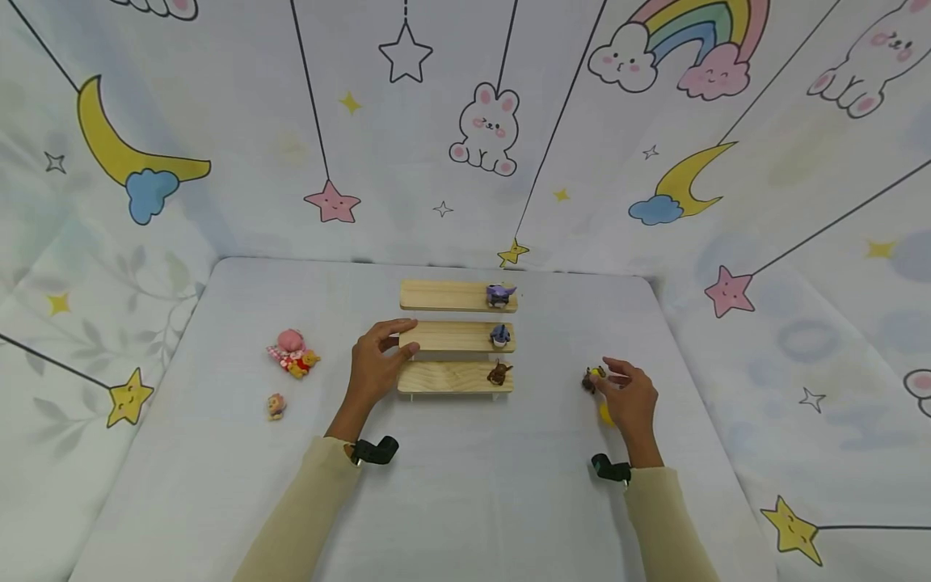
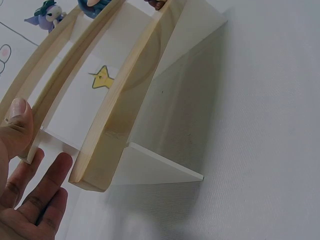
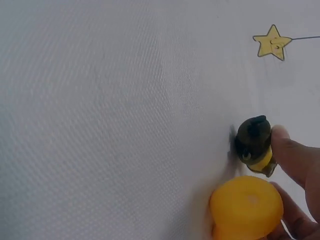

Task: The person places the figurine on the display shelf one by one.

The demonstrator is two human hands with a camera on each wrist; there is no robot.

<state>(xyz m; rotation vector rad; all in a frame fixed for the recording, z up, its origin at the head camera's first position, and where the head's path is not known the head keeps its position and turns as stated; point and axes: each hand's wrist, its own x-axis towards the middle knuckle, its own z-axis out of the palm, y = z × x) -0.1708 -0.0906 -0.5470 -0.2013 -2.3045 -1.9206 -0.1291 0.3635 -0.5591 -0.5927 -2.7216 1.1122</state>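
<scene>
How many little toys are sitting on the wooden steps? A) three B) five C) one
A, three: a purple figure on the top step of the wooden stand, a blue figure on the middle step, and a brown figure on the bottom step.

Three wooden shelf steps [image 1: 454,335] stood on the table, each bearing one small figurine [image 1: 499,295]. Four more toys lay off the shelf: two near the table's left edge [image 1: 292,353], two toward its right [image 1: 593,378].

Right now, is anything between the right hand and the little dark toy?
No. The right hand already touches the little dark toy with its fingertips. A yellow toy sits just beside it, not in between.
</scene>
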